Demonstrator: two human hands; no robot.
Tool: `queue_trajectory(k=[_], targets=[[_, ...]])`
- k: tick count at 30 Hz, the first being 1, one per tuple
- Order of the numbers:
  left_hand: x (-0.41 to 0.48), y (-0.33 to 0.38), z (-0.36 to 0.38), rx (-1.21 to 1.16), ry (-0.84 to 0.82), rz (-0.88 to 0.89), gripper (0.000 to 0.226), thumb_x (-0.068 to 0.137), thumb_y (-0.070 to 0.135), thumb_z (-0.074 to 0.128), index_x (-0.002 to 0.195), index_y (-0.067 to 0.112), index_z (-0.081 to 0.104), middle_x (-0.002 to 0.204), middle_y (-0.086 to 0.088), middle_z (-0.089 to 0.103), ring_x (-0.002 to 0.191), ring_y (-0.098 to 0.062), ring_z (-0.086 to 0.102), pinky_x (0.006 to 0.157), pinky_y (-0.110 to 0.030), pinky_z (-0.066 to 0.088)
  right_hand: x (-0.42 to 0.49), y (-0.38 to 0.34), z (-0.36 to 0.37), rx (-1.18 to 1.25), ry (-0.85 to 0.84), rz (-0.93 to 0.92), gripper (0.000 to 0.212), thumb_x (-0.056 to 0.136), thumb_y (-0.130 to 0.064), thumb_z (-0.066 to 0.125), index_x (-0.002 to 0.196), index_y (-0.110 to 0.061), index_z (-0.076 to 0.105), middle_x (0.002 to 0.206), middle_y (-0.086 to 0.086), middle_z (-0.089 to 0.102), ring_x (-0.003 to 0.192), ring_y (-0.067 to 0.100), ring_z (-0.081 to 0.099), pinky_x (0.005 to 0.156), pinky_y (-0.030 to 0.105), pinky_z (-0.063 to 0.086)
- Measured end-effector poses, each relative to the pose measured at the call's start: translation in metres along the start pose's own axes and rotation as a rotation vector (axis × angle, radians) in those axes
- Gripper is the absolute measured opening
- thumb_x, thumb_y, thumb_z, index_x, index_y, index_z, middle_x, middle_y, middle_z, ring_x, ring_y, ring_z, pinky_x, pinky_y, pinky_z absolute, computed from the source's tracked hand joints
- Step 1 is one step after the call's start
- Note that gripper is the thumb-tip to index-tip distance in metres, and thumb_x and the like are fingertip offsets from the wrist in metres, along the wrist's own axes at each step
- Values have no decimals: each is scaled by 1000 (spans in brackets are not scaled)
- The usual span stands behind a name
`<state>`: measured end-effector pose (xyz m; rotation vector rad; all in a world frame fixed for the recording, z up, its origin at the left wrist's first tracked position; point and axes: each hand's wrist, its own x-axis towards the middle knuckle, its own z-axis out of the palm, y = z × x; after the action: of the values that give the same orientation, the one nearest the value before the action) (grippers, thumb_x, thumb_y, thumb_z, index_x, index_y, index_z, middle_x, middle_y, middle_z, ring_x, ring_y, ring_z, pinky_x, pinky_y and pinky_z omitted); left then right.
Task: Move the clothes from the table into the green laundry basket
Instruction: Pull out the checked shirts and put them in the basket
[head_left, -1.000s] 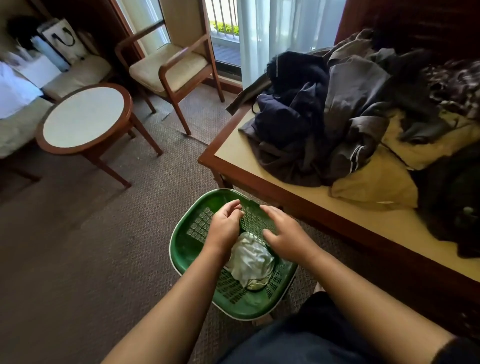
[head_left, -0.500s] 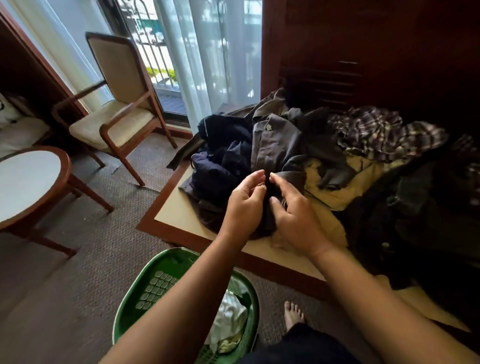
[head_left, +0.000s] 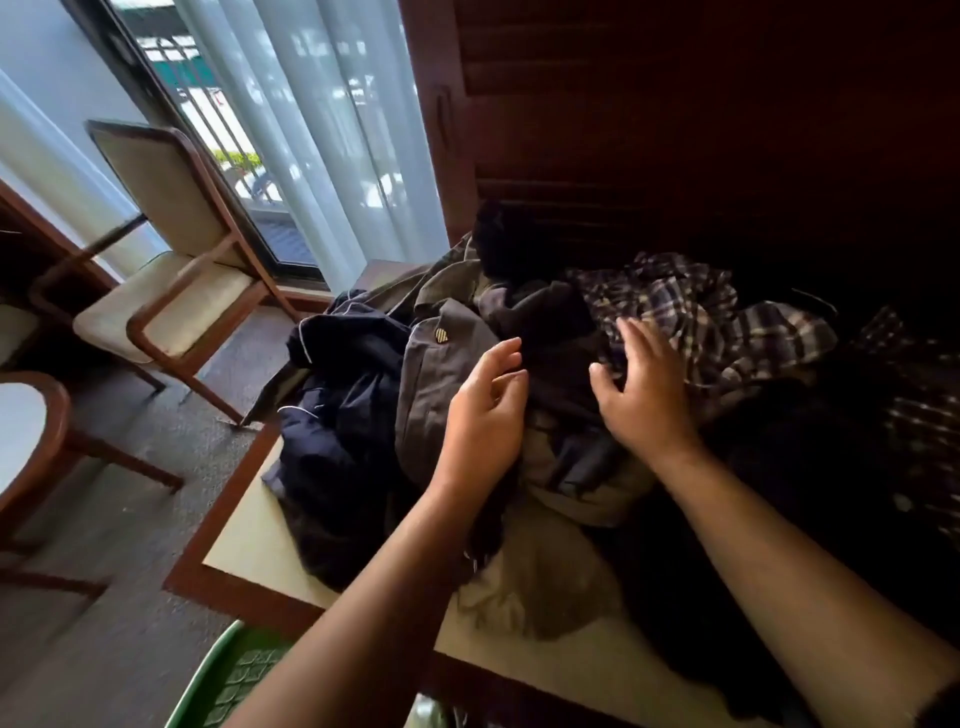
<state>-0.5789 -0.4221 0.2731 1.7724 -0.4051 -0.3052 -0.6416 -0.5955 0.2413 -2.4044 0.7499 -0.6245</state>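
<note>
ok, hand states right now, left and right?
Left hand: open, fingers loosely curved beside the grey garment, holding nothing.
Right hand: open, fingers spread over the dark clothes, holding nothing.

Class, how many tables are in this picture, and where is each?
2. The table holding the clothes is in the middle; the round table is at the left edge, partly cut off. More may be hidden.
</note>
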Motion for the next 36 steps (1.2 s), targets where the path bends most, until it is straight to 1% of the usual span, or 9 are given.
queue_trajectory(k=[6, 12, 16, 19, 21, 24, 28, 32, 36], targets=[[26, -3, 47, 19, -80, -40, 40, 99, 11, 59, 135, 29, 62, 125, 7, 68, 110, -8, 69, 89, -29, 56, 41, 95, 4, -179, -274, 309, 114, 81, -54, 74, 161, -26, -2, 160, 23, 28, 140, 44, 37, 114, 51, 36], [38, -4, 79, 4, -157, -59, 40, 98, 7, 56, 129, 30, 64, 120, 9, 69, 108, -9, 70, 91, -28, 55, 29, 97, -7, 21, -156, 295, 30, 84, -26, 68, 113, -17, 71, 104, 10, 75, 98, 31, 69, 82, 40, 56], [39, 5, 87, -103, -166, -117, 29, 104, 21, 57, 133, 19, 62, 118, 4, 72, 106, -4, 68, 89, -20, 52, 9, 41, -46, 657, -166, 313, 18, 89, -25, 67, 90, -10, 78, 83, 6, 77, 81, 7, 69, 78, 38, 56], [53, 9, 81, -199, -242, -408, 72, 87, 72, 61, 142, 27, 55, 140, -1, 63, 126, -19, 61, 106, -40, 49, -21, 5, -70, 1017, -524, 279, 22, 85, -11, 72, 81, -30, 82, 78, -11, 76, 82, -2, 70, 81, 27, 54], [63, 8, 77, -147, -328, -447, 92, 75, 80, 66, 148, 26, 50, 146, 1, 58, 135, -21, 55, 114, -43, 43, -37, 4, -64, 950, -589, 169, 7, 80, -16, 74, 80, -10, 78, 75, -9, 71, 75, 2, 63, 71, 30, 50], [63, 10, 74, -78, -380, -282, 40, 97, 12, 62, 136, 11, 58, 109, 3, 76, 97, -6, 73, 84, -20, 57, -44, 11, -60, 854, -368, 127, 20, 81, -20, 78, 94, -4, 74, 91, 5, 76, 87, 22, 72, 78, 44, 56], [62, 7, 77, -64, -479, -339, 15, 99, 6, 50, 97, 10, 65, 65, 11, 69, 60, -1, 64, 69, -22, 59, -40, 31, -77, 510, -33, 21, 54, 68, -46, 87, 114, -34, 62, 119, -20, 59, 116, 17, 57, 98, 37, 47], [48, 31, 93, -89, -469, -244, 35, 75, -18, 43, 57, 11, 51, 42, 10, 54, 42, 2, 50, 48, -10, 43, -32, 63, -93, 467, -368, -84, 127, 64, -70, 81, 159, -36, 5, 168, -6, 1, 156, 17, 2, 125, 50, 17], [43, 47, 108, -500, -463, -214, 42, 72, -24, 36, 56, 8, 58, 56, 6, 61, 57, -3, 57, 62, -17, 47, -46, 64, -106, 718, -492, 105, 122, 65, -65, 79, 155, -32, 3, 144, -22, 40, 132, -12, 46, 111, 21, 41]])
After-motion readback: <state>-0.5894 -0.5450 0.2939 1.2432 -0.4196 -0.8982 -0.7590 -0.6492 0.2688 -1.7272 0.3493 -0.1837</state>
